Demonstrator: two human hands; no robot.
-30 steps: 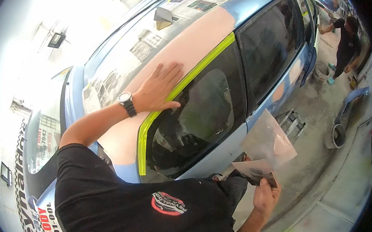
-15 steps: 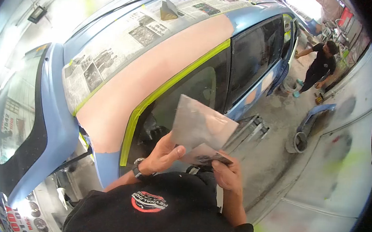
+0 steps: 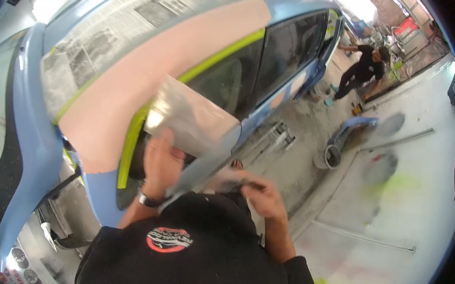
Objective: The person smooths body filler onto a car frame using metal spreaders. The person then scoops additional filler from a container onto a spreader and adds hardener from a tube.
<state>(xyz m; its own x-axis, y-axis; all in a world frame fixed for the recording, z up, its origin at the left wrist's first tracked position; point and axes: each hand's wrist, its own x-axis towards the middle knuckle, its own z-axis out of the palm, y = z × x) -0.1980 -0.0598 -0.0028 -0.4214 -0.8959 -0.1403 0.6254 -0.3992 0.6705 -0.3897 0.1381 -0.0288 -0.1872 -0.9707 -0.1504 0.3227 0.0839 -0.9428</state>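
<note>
A shiny, grey, rectangular flat sheet [image 3: 199, 126] is tilted up in front of the car window. My left hand [image 3: 164, 161] is closed on its near edge, thumb along the face. Lower and to the right, my right hand [image 3: 267, 196] pinches a thin flat piece [image 3: 229, 181] with dark marks, smeared by motion; I cannot tell its exact kind. Beyond both hands stands a blue car, its pillar and roof edge coated with a pink panel area [image 3: 136, 74]. Yellow-green masking tape [image 3: 224, 55] lines the window frame.
Newspaper [image 3: 100, 50] covers the roof. The raised rear hatch [image 3: 37, 125] is at left. A metal stand [image 3: 273, 140] and a bucket [image 3: 328, 157] sit on the floor at right. Another person [image 3: 363, 70] stands farther along the car, near the wall.
My hands have drawn apart: the sheet in my left hand is away from the piece in my right, which it overlapped before. The view has turned, shifting the scene leftward.
</note>
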